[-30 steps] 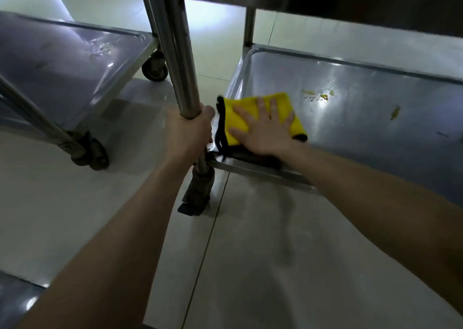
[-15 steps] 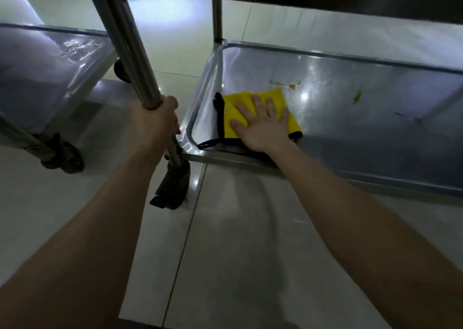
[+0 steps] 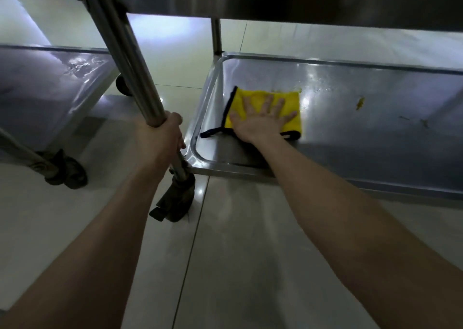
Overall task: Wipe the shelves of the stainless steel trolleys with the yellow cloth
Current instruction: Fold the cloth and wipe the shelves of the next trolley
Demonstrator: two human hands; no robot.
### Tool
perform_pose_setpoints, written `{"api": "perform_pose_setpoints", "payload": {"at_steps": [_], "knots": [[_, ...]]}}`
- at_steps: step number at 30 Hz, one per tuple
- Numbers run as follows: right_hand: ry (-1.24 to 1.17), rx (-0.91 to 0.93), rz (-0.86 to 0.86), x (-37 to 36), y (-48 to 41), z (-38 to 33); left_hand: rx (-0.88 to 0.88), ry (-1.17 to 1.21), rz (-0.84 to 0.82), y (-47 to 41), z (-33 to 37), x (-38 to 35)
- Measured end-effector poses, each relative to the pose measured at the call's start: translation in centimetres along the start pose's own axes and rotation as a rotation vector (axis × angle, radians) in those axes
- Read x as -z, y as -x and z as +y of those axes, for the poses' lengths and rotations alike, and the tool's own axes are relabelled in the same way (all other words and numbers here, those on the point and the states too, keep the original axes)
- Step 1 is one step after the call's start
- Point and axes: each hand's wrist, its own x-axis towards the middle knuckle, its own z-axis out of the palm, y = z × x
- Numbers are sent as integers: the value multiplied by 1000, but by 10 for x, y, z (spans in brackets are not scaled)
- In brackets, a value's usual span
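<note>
1. The floor (image 3: 238,253) was laid in large, pale, glossy tiles.
2. A thin dark grout line (image 3: 190,253) ran across the near tiles, and another crossed farther back.
3. A bright white glare (image 3: 160,27) lay on the far tiles, while the nearer tiles were dimmer.

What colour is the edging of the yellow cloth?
Black, seen in the head view along the yellow cloth's left and near edges.

txt: none legible | labels/brands: none | nos./signs: none

Dim, wide-angle view with curved edges; glare spots on the dished stainless steel lower shelf (image 3: 375,133) and glossy pale tiled floor (image 3: 225,253).
</note>
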Motion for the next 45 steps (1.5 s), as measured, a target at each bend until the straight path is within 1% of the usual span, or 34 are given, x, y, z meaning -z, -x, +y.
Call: {"api": "perform_pose_setpoints", "payload": {"at_steps": [2,3,5,7,9,12,14,16,17,19,21,24,27,28,30,33,35,37,39,42,44,45], "knots": [[-13,116,-34,-6,3,-58,4,1,7,0,2,-1],[-29,150,-44,-8,5,-76,0,-4,10,1,3,-1],[-56,180,-55,-7,8,-80,-9,-3,2,2,5,-2],[-47,186,-25,-7,11,-52,-5,-6,-17,3,4,-3],[-25,148,25,-10,18,-5,-1,-21,-31,3,1,-3],[-29,-12,109,-5,27,87,1,-32,-53,6,-2,-5],[-53,-143,109,4,30,138,11,-28,-45,10,-2,-7],[-64,-235,95,10,30,157,26,-16,-26,14,-1,-12],[-57,-267,99,9,29,156,33,-13,-16,16,0,-14],[-48,-319,92,6,21,133,36,-17,10,17,3,-17],[-45,-307,65,6,8,93,34,-20,27,18,5,-18],[-43,-121,23,2,-8,12,16,-28,25,19,8,-16],[-43,70,-3,-9,1,-58,-14,-101,23,18,8,-13],[-44,97,-2,-12,9,-67,-8,-107,26,18,7,-12],[-25,129,24,-19,28,-64,30,-76,23,19,8,-13],[27,208,87,-34,73,-33,56,-29,18,21,10,-14],[31,240,129,-40,101,-7,66,-42,15,20,9,-12],[-25,217,80,-33,109,30,74,-81,-2,16,6,-10],[-35,117,19,-19,106,83,78,-100,-25,12,2,-8],[5,-117,18,1,108,191,101,-77,-9,3,-5,-8],[-21,-255,23,12,116,255,93,-149,16,-4,-13,-8],[-33,-292,3,17,119,275,61,-211,66,-3,-17,-9]]}}
